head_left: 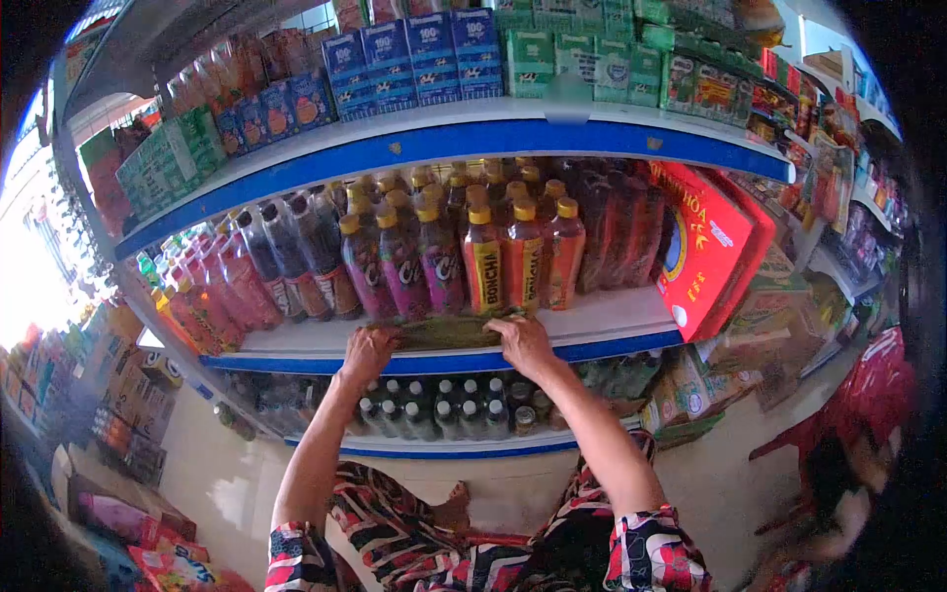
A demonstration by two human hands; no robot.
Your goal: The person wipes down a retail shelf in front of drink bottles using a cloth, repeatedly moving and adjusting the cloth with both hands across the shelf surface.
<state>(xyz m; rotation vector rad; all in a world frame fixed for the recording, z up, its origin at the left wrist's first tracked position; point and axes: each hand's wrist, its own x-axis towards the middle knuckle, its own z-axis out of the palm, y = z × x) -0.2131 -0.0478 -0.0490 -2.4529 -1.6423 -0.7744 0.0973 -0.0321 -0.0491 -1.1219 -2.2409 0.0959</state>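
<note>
A dark greenish cloth (444, 333) lies stretched along the front of the middle shelf (612, 318). My left hand (371, 352) grips its left end with curled fingers, and my right hand (522, 342) holds the right end. Just behind the cloth stand purple-labelled bottles (402, 266) and yellow-labelled bottles (484, 261) with yellow caps. Orange-labelled bottles (564, 259) are to their right. The undersides of both hands' fingers are partly hidden.
Dark-capped bottles (286, 259) and pink bottles (247, 286) fill the left side. A red box (705, 252) leans at the right. Cartons (414, 59) line the upper shelf; small bottles (444, 409) stand below. A person's blurred arm (838, 523) shows at the lower right.
</note>
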